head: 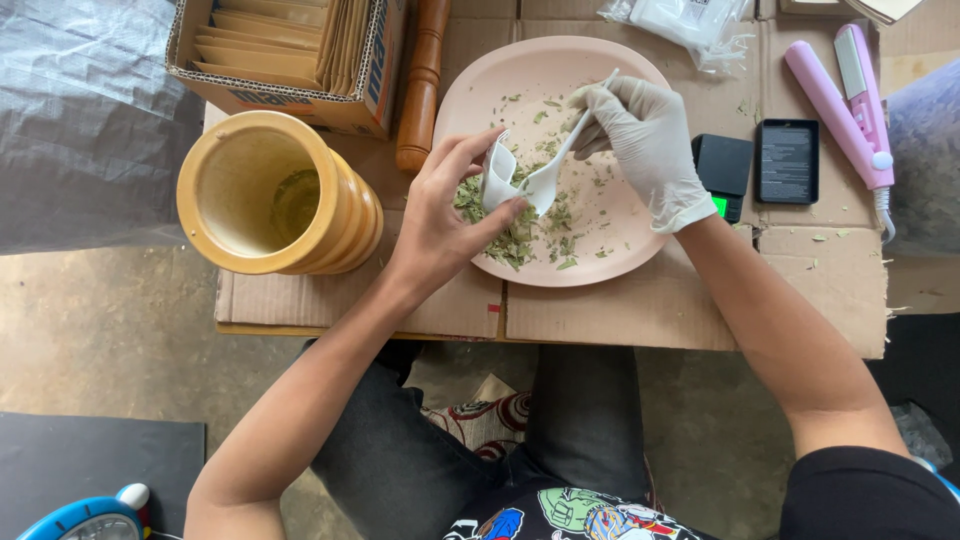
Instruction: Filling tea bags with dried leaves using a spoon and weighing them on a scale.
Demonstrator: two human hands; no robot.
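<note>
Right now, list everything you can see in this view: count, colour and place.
plate: one, pink, centre of the cardboard
dried leaf bits: many, green, on plate
spoon: one, white, over plate
small bag: one, white, over plate
mortar: one, yellow wood, left
pestle: one, brown, beside plate
box of envelopes: one, tan, top left
scale: one, black, right of plate
black lid: one, beside scale
sealer: one, pink, far right
left hand: bare, pinching small bag
right hand: white glove, holding spoon
</note>
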